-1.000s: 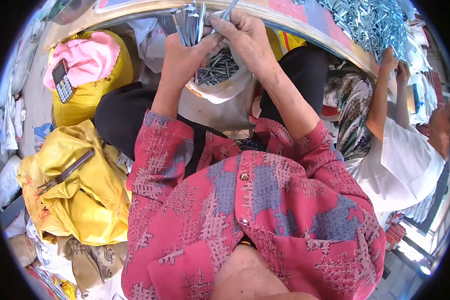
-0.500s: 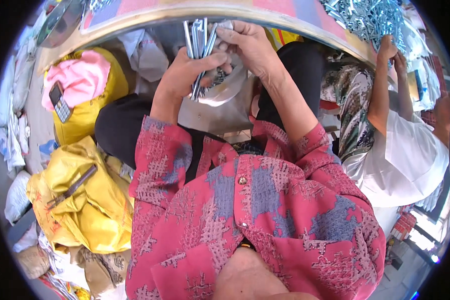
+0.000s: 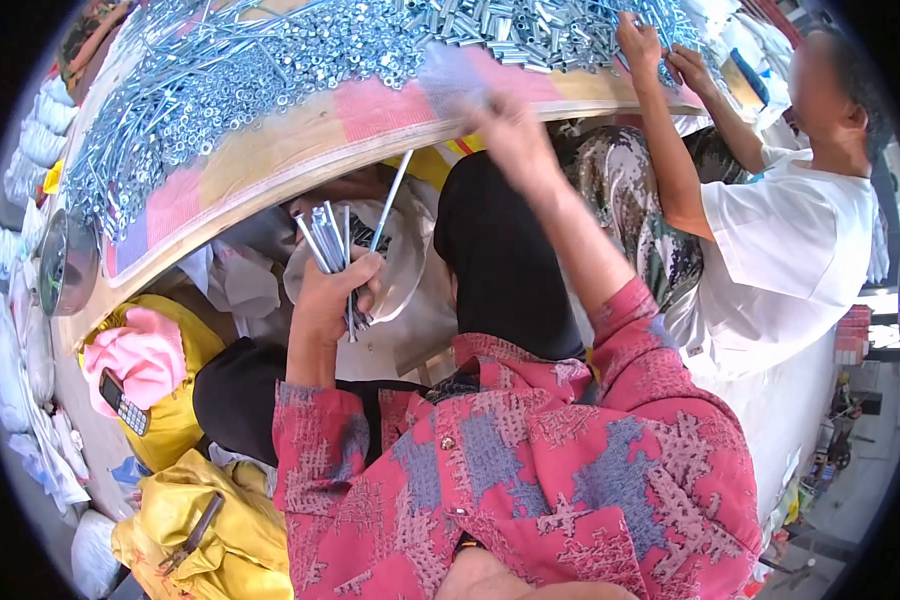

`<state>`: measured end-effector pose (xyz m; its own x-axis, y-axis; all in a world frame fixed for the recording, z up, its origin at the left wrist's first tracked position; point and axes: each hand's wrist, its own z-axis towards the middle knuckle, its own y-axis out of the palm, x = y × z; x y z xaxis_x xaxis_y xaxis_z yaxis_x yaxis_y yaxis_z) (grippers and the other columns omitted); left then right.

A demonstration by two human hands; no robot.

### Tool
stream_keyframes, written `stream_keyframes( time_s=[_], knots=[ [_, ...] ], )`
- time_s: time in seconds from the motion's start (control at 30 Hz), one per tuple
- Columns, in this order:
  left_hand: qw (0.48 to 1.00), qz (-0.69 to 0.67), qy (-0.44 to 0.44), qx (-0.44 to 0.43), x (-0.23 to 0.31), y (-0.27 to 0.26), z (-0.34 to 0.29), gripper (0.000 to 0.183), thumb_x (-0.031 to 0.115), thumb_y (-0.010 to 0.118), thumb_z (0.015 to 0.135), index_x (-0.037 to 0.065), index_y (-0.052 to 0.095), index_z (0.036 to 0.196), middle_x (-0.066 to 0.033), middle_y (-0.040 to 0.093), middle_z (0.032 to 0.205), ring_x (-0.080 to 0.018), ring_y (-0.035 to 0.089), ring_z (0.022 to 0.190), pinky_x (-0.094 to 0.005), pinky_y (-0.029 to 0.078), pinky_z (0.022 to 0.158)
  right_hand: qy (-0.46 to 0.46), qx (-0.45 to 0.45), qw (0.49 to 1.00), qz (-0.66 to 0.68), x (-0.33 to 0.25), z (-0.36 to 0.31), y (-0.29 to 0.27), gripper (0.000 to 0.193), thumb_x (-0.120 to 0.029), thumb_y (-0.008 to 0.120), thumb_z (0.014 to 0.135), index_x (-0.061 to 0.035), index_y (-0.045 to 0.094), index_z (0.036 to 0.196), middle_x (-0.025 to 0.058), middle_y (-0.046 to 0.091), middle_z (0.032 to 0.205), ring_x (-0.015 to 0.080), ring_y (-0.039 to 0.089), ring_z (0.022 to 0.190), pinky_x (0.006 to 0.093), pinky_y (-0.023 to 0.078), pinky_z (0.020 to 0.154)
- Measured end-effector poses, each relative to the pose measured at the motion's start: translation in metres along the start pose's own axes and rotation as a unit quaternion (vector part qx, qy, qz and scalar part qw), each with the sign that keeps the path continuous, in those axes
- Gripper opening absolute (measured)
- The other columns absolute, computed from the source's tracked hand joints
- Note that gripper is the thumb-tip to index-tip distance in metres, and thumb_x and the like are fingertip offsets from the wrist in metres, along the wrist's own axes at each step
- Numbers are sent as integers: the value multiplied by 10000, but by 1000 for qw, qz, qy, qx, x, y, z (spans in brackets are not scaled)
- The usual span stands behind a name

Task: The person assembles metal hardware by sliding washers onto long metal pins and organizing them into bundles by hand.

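My left hand point(image 3: 338, 287) is closed around a bundle of long silvery bolts point(image 3: 328, 232), held upright below the table edge. Bolt ends poke out under the fist. One long rod-like bolt point(image 3: 392, 200) leans away from the rest towards the table. Behind the bundle hangs a whitish bag point(image 3: 410, 240) with dark metal pieces at its mouth. My right hand point(image 3: 515, 140) is over the table's front edge, close to the striped cloth. Motion smears its fingers, so I cannot see whether they hold anything.
Piles of nuts point(image 3: 230, 110), metal sleeves point(image 3: 510, 30) and long bolts cover the table point(image 3: 300, 165). A co-worker in a white shirt point(image 3: 790, 250) handles pieces at the right. A clear bowl point(image 3: 68, 262) stands at the left corner. A phone point(image 3: 123, 403) lies on yellow sacking point(image 3: 210, 510) nearby.
My right hand has left the bundle and moved up and right to the table edge. My left hand keeps the bolts; one now sticks out apart. The view has shifted to show more table.
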<state>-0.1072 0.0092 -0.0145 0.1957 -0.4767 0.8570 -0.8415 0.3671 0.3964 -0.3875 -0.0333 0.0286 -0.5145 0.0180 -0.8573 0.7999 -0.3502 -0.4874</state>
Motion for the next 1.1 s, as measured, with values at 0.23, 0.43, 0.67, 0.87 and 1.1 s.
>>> stream_keyframes(
  time_s=[0.23, 0.43, 0.67, 0.87, 1.1],
  knots=[
    [999, -46, -17, -5, 4, 3, 0, 187, 130, 693, 800, -33, 629, 867, -54, 588, 621, -94, 462, 404, -205, 344, 383, -153, 160, 864, -451, 81, 94, -83, 173, -183, 592, 783, -34, 634, 860, 210, 625, 947, 398, 640, 786, 491, 507, 697],
    [997, -63, -6, -32, 14, 10, -6, 223, 141, 670, 818, -45, 628, 934, -50, 584, 627, -88, 452, 412, -203, 341, 392, -172, 76, 835, -516, 80, 111, -96, 195, -197, 608, 770, -60, 619, 909, 176, 624, 901, 386, 646, 781, 493, 520, 684],
    [999, -34, 14, -20, 15, 2, -10, 234, 137, 684, 807, -48, 639, 943, -71, 629, 676, -82, 471, 428, -195, 364, 400, -176, 146, 879, -419, 74, 119, -86, 224, -264, 610, 833, -68, 686, 909, 176, 684, 843, 283, 677, 764, 376, 525, 684],
    [998, -33, 31, 35, 17, -5, -20, 194, 150, 699, 797, -18, 628, 863, -61, 611, 652, -88, 483, 425, -217, 358, 382, -81, -73, 993, 47, -2, 64, -21, 236, -247, 665, 841, -16, 694, 876, 25, 654, 751, 90, 569, 667, 256, 444, 628],
    [996, -55, 48, 49, 8, -21, -24, 233, 178, 700, 803, -24, 618, 886, -28, 553, 613, -76, 429, 414, -212, 328, 392, -43, -181, 950, 252, -30, 30, 37, 202, -247, 613, 916, -59, 686, 897, -47, 565, 679, 31, 445, 628, 196, 329, 565]
  ],
)
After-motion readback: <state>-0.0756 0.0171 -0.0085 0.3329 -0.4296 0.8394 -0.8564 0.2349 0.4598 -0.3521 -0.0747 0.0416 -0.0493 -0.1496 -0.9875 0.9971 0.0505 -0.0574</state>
